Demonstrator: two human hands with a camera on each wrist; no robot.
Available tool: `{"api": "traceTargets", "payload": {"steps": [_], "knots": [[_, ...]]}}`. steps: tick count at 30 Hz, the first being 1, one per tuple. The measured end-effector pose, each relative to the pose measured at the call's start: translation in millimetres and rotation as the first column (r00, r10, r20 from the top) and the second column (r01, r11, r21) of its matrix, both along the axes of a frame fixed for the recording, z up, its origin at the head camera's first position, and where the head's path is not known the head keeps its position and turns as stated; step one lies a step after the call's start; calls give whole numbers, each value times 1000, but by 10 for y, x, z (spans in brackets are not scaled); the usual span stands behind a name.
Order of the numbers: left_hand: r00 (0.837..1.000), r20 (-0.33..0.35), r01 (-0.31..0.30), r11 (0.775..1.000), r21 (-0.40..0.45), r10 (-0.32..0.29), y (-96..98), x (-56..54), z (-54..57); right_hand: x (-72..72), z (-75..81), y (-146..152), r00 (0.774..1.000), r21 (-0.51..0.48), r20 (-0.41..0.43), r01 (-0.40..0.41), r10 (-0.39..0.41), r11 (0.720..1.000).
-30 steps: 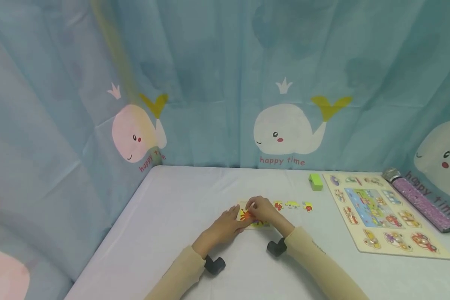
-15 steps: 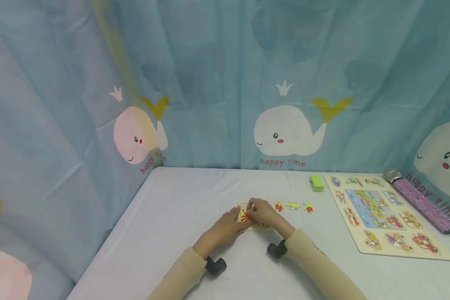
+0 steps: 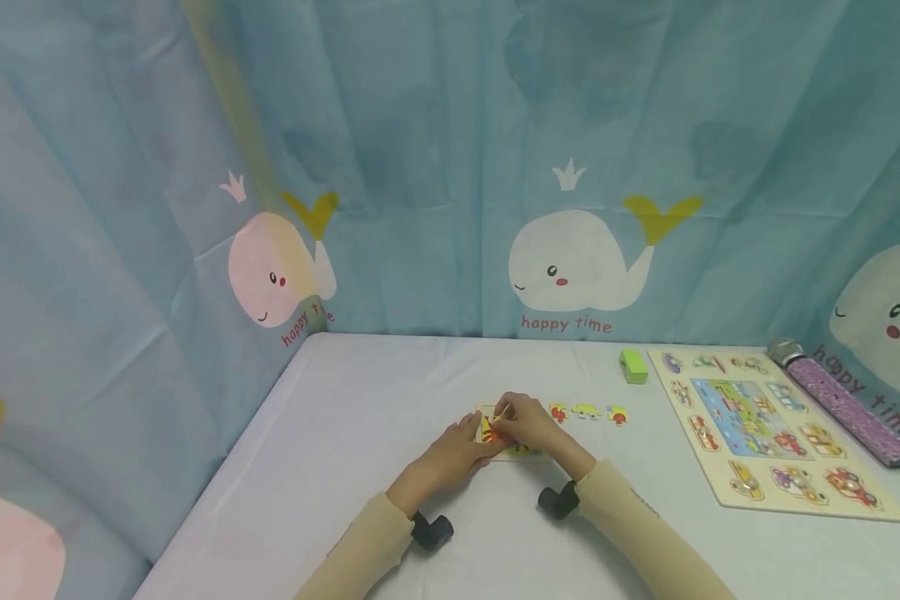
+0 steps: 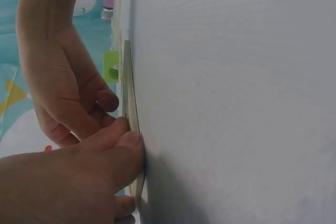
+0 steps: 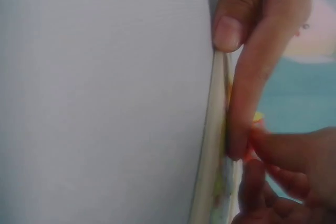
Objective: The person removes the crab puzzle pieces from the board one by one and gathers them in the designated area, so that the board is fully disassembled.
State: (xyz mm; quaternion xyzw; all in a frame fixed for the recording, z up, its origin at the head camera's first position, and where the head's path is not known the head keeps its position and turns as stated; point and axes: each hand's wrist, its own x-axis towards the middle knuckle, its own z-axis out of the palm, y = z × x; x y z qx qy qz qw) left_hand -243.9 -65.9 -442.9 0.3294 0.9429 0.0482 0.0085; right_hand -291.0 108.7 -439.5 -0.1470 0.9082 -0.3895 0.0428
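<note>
A small wooden puzzle board (image 3: 525, 457) with a yellow and red picture lies flat on the table, partly covered by both hands. My left hand (image 3: 450, 454) rests along its left side, fingers straight, thumb stretched across the front part of it. Over the board my right hand (image 3: 528, 422) pinches a small red and yellow puzzle piece (image 5: 258, 117), mostly hidden by the fingertips. From the left wrist view, both hands meet close above the board's thin edge (image 4: 127, 72). Loose puzzle pieces sit right of the board: one red (image 3: 558, 413), one yellow (image 3: 587, 412), one yellow and red (image 3: 617, 414).
A bright green block (image 3: 633, 366) stands farther back. To its right lies a large wooden picture puzzle (image 3: 708, 479), with a pink glittery microphone (image 3: 843, 396) along its far side. Blue whale-print curtains (image 3: 420, 167) border the white table (image 3: 330, 433).
My right hand shifts slightly while its fingers work at the board. The left hand keeps its place, and the loose pieces have not moved.
</note>
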Motion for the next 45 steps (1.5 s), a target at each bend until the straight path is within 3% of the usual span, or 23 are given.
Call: {"api": "traceTargets", "payload": {"steps": [10,15,19,23,29,39,45], "knots": [[997,58,-42,999,18,41,7,-5,25,-86,-37,109,998,-102,61,3,3,995],[997,62,-37,999,19,36,13,6,24,-84,36,262,993,-156,101,79,-63,985],[987,138,-91,996,18,88,30,18,13,-63,110,542,988,-185,135,102,-78,977],[977,179,-123,992,32,115,29,22,15,-42,149,853,974,-105,174,164,-145,981],[980,173,-111,992,61,99,13,14,21,35,88,1133,948,-5,245,211,-203,977],[981,175,-102,992,76,87,1,9,22,36,-15,1097,956,67,207,200,-210,978],[983,167,-91,992,89,75,4,5,11,59,-24,1050,954,106,167,235,-250,966]]}}
